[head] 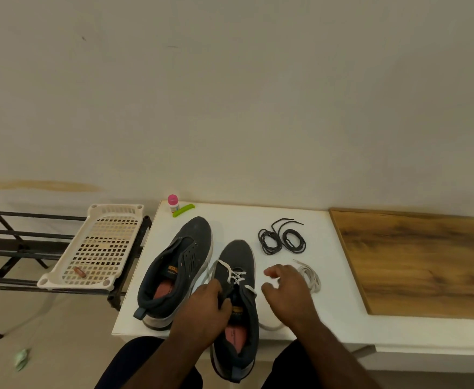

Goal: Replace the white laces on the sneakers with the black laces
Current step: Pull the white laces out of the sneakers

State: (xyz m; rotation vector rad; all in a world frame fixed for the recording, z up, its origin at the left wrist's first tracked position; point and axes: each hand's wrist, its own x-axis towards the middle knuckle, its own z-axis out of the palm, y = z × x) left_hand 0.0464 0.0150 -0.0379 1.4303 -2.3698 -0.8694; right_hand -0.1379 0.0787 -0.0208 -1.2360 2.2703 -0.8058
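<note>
While my left hand (206,307) grips the near sneaker (237,307) at its tongue, I'd draw the white lace (237,276) out eyelet by eyelet with my relaxed, empty right hand (284,290); black laces (282,240) wait beyond on the bench (328,304).

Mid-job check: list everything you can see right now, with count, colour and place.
sneakers: 2, dark grey, on white table; left one unlaced, right one partly laced white
black laces: 2 coils, behind right sneaker
white lace: 1 loose bundle, right of right sneaker
bottle: 1, pink cap, table's back left corner
green stick: 1, beside bottle
tray: 1, cream, on black rack
wood board: 1, brown, right
left hand: grips right sneaker
right hand: open, above table
</note>
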